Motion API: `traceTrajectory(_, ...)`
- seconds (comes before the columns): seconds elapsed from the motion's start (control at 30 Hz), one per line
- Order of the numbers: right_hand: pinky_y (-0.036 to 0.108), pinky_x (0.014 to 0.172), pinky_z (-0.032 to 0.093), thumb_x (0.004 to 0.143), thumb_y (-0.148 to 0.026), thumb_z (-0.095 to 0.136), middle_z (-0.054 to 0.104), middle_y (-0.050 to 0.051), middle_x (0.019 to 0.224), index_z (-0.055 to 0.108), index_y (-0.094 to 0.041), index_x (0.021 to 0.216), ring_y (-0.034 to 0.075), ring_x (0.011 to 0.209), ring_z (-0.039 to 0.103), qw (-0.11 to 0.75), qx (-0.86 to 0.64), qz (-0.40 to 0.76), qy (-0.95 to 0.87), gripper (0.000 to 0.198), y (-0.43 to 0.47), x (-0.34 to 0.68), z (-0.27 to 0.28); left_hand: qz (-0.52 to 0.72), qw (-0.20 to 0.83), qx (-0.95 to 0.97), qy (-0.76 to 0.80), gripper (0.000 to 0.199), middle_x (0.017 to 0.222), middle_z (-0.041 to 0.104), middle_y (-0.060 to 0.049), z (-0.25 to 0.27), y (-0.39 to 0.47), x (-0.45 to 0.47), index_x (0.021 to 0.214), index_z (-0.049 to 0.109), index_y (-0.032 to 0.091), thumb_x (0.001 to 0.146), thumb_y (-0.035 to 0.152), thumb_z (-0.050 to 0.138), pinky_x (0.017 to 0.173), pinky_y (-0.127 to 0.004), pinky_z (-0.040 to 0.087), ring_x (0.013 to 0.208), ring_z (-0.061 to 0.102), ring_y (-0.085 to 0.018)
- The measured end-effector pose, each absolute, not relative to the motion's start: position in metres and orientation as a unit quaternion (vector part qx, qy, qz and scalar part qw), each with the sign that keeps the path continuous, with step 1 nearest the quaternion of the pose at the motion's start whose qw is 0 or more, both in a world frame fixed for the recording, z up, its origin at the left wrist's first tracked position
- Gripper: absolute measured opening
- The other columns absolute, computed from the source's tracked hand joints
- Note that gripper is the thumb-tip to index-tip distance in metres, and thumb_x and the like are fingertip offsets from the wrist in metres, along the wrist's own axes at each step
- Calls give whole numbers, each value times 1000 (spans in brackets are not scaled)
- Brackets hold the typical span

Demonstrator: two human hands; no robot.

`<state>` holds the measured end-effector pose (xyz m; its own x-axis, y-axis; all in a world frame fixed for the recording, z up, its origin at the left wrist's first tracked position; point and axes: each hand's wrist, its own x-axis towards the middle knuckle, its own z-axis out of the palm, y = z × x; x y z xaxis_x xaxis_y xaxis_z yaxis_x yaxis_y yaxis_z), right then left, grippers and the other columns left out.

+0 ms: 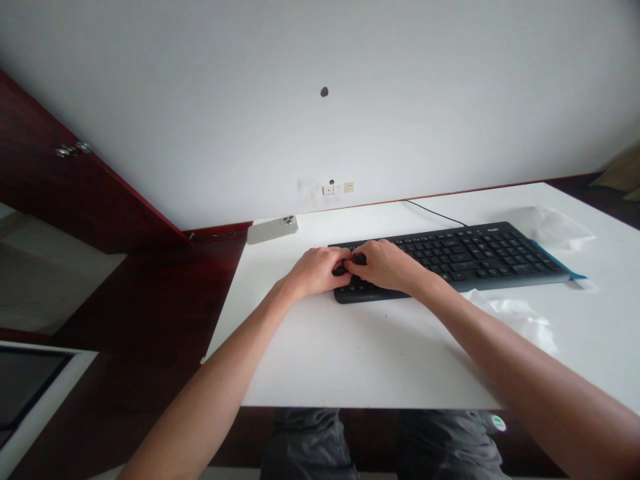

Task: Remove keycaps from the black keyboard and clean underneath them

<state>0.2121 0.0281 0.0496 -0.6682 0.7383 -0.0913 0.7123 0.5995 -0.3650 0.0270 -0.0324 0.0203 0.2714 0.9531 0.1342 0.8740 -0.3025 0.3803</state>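
Observation:
A black keyboard (463,250) lies slightly askew on the white table. Over its left end my left hand (319,270) is closed, thumb and fingers curled in against the keys. My right hand (386,264) meets it there from the other side, its thumb and index finger drawn together in a pinch. The fingertips of both hands touch or nearly touch. Dark keys show between them, and whatever the fingers hold is too small and covered to name.
A phone (273,230) lies face down at the table's back left corner. Crumpled clear plastic (520,320) rests in front of the keyboard, and more plastic (555,227) is behind its right end. A blue flat item (555,260) pokes out underneath. The cable (435,212) runs toward the wall.

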Motion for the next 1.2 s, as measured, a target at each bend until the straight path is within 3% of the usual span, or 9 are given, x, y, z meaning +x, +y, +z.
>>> traceTrajectory(0.17, 29, 60, 37, 91, -29, 61, 77, 9, 75, 71, -20, 69, 20, 68, 66, 36, -407, 222, -886, 27, 31, 213, 50, 142, 95, 789, 590, 11, 92, 78, -2, 23, -34, 31, 98, 70, 26, 87, 27, 68, 63, -32, 39, 78, 70, -23)
traceTrajectory(0.47, 31, 59, 31, 95, -33, 56, 77, 12, 79, 73, -16, 76, 20, 66, 63, 25, -423, 171, -889, 30, 29, 211, 48, 150, 87, 776, 607, 10, 77, 72, -2, 16, -35, 37, 95, 65, 24, 85, 26, 66, 59, -33, 37, 68, 67, -23)
traceTrajectory(0.7, 31, 61, 33, 96, -30, 57, 76, 11, 78, 72, -16, 74, 19, 67, 62, 34, -409, 197, -890, 30, 29, 211, 49, 171, 106, 771, 605, 10, 78, 72, -2, 17, -35, 39, 94, 62, 24, 84, 24, 65, 59, -33, 37, 68, 67, -23)
traceTrajectory(1.03, 31, 59, 32, 92, -27, 60, 69, 7, 67, 58, -19, 62, 16, 62, 56, 50, -407, 222, -885, 31, 33, 212, 44, 123, 50, 753, 644, 19, 91, 80, -8, 10, -35, 49, 107, 65, 23, 96, 38, 61, 68, -36, 50, 82, 77, -30)
traceTrajectory(1.2, 31, 59, 32, 92, -25, 60, 66, 6, 63, 51, -21, 58, 15, 59, 53, 57, -405, 244, -879, 36, 34, 212, 44, 121, 47, 755, 643, 19, 93, 80, -9, 11, -36, 51, 107, 65, 21, 97, 36, 58, 69, -36, 52, 84, 78, -30)
